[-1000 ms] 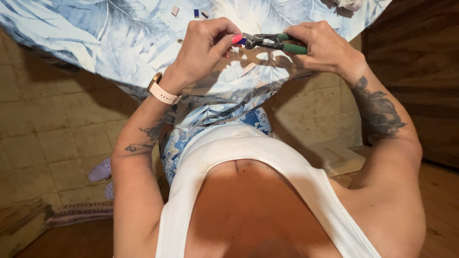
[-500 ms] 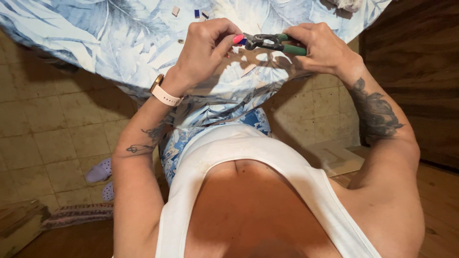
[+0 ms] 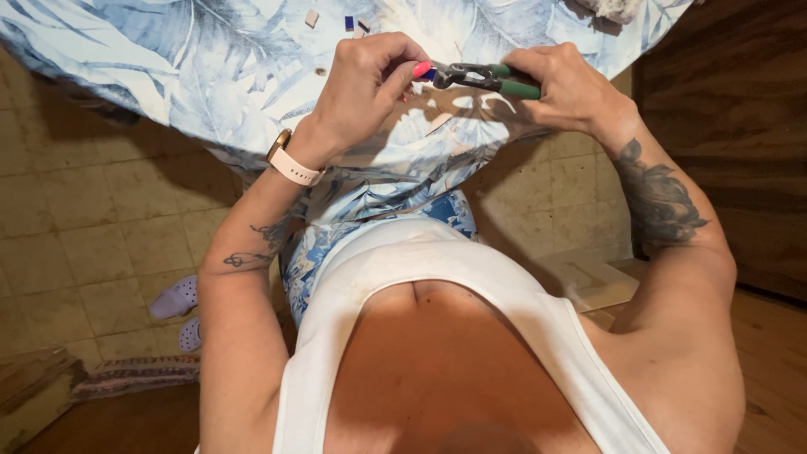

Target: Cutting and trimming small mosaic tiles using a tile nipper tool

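Spreading across the top of the view: a tabletop [image 3: 210, 76] draped in a pale blue leaf-print cloth, its edge hanging down toward the lap. Lying beneath it, a floor of worn beige tiles [image 3: 92, 219], giving way to wooden boards at the right. Leaning over the cloth in a white sleeveless top [image 3: 437, 277]. Reaching up with the left hand [image 3: 361, 88], a pale strapped watch [image 3: 290, 160] wrapping its wrist, fingers pinched closed on a tiny piece at the tool's tip, too small to identify, pink thumbnail showing just beside the metal. Gripping with the right hand [image 3: 567, 88], fingers curled shut around the green handles of a pair of nippers [image 3: 483, 77], held level just above the cloth between the two hands, dark jaws pointing toward the left hand. Resting farther up on the cloth, well apart from the hands: a few small tile chips [image 3: 349, 23], one pale, one dark blue. Lying below the tool, a pale sliver [image 3: 439, 124].
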